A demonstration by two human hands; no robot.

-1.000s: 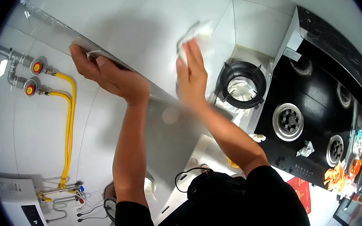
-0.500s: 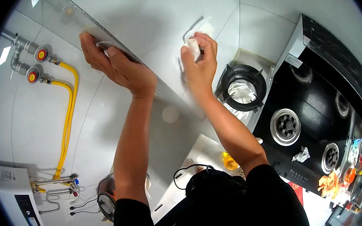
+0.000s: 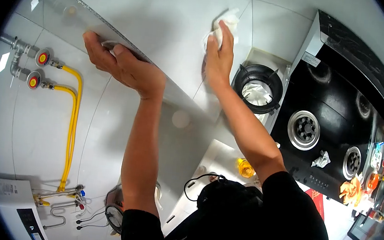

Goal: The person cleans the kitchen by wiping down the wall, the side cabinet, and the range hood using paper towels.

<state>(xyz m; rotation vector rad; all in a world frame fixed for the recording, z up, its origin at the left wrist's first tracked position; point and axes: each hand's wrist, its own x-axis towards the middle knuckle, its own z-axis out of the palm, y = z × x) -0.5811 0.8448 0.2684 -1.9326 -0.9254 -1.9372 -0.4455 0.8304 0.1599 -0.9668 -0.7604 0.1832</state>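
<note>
My right hand (image 3: 220,58) presses a crumpled white paper towel (image 3: 229,19) against the pale tiled wall (image 3: 178,21). Its fingers lie over the towel, which spreads out beyond the fingertips. My left hand (image 3: 123,67) is closed at the speckled edge of a clear glass panel (image 3: 72,23), fingers bent and thumb along the edge. A small whitish bit (image 3: 110,44) shows between these fingers; I cannot make out what it is.
Right of my right arm stands a black pot-support ring (image 3: 258,89), beside a black gas stove (image 3: 327,110) with a crumpled foil piece (image 3: 321,159). Yellow gas hoses (image 3: 72,127) run down the left wall to a white water heater (image 3: 12,209). An orange cloth (image 3: 350,190) lies at right.
My right hand has slid up and slightly right along the wall with the paper towel, and its fingers have straightened. My left hand stays at the panel edge.
</note>
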